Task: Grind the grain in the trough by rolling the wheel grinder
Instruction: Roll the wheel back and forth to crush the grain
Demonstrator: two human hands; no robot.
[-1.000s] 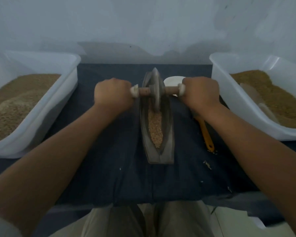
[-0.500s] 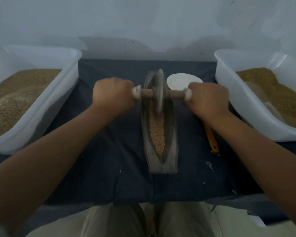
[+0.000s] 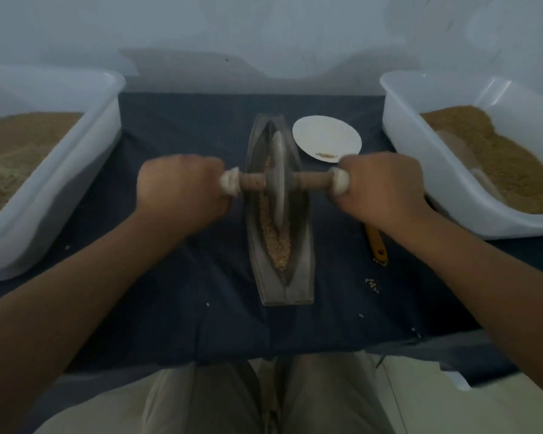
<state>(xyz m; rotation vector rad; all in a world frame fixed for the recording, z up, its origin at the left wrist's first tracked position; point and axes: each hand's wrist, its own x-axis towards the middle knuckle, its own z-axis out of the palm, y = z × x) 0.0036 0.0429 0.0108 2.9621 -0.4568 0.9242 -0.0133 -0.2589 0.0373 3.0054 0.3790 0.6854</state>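
Observation:
A long grey boat-shaped trough [image 3: 298,277] lies lengthwise on the dark cloth in the middle of the table. Tan grain [image 3: 279,245] fills its groove, mostly in the near half. The grey wheel grinder [image 3: 278,180] stands upright in the groove around the trough's middle, on a wooden axle [image 3: 311,181] with pale knobs. My left hand [image 3: 182,192] grips the axle's left end. My right hand [image 3: 386,189] grips the right end. Both fists hide the handle ends.
A white tub of grain [image 3: 76,170] stands at the left, another [image 3: 420,170] at the right. A white dish [image 3: 326,139] lies behind my right hand. An orange-handled tool [image 3: 377,245] lies under my right wrist, with spilled grains [image 3: 372,285] near it. The table's front edge is above my lap.
The wheel has rolled toward me from the trough's far end to about its middle, both hands moving with it. More of the white dish now shows.

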